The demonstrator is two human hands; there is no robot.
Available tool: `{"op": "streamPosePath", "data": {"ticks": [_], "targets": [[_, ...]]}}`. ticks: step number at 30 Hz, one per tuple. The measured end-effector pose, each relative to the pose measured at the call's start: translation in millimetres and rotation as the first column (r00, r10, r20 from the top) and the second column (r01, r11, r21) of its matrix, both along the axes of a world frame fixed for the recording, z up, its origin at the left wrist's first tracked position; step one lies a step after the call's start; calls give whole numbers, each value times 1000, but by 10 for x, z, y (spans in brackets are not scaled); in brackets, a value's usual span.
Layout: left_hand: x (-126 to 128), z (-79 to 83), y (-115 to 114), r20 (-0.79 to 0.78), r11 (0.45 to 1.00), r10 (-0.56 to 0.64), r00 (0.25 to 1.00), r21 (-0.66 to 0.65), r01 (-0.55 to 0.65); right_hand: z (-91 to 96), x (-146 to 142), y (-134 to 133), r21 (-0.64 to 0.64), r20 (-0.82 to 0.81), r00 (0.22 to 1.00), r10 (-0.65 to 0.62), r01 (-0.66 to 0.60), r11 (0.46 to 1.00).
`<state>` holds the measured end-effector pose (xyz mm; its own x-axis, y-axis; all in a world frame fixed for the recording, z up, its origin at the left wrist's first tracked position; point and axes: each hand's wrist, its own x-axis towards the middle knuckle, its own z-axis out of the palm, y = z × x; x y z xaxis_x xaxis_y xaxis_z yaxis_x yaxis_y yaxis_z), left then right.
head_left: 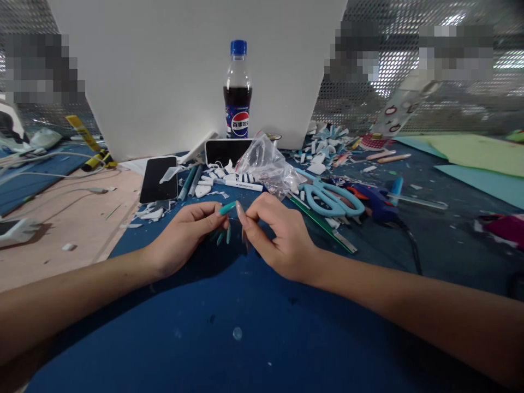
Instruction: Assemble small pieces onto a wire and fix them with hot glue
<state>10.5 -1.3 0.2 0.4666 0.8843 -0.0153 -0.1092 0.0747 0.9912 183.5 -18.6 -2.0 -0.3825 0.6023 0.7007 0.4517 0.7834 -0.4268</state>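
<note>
Nearest, on blue mat [245,327] covering mid tabletop: both forearms coming in from near edge.

L hand [184,234] just left of centre, fingers curled in, thumb pressed vs index. Long teal nail [227,208] sticking out from that index tip, pointing right; more teal nails on the curled fingers below.

R hand [282,240] just right of centre, thumb & index pinched together right at the teal nail's tip, touching it. Long beige nail on R thumb. Can't tell if anything tiny sits in the pinch.

Just beyond R hand: green ruler [323,225] lying diagonal, then teal scissors [331,199] and blue glue gun [374,199] w/ black cord, toward right side.

Beyond L hand: black phone [159,179] face up at mat's left edge, teal pens [189,182] beside it, white pen [241,185] w/ print too small to read, white scraps around.

Centre, further back: crumpled clear plastic bag [266,164], second dark phone [225,151] propped behind it.

Toward far edge: cola bottle [237,90], blue cap, upright vs white board [164,71]. Label: Pepsi globe logo plus Chinese chars "百事可", rest turned away.

Far right corner: green & teal paper sheets [470,150]. Left edge: white plug [16,229] on bare wood.
</note>
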Motion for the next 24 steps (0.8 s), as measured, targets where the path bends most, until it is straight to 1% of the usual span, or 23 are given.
{"op": "streamPosePath", "data": {"ticks": [5, 8, 13, 16, 22, 24], "targets": [[12, 18, -17, -32, 999, 9, 999, 33, -8, 13, 4, -5, -50, 48, 998, 34, -31, 998], [5, 19, -21, -51, 999, 0, 999, 51, 3, 17, 6, -2, -64, 88, 996, 30, -24, 998], [-1, 37, -39, -60, 998, -55, 997, 21, 56, 8, 5, 12, -43, 98, 995, 3, 1, 999], [-4, 37, -44, -71, 998, -48, 996, 24, 50, 0, 6, 14, -61, 103, 995, 0, 6, 998], [-36, -19, -20, -126, 991, -31, 992, 125, 47, 22, 4, 5, -112, 118, 993, 29, -16, 994], [-39, -28, -13, -150, 989, -19, 988, 140, 40, 32, 1, 0, -122, 130, 991, 33, -17, 992]]}}
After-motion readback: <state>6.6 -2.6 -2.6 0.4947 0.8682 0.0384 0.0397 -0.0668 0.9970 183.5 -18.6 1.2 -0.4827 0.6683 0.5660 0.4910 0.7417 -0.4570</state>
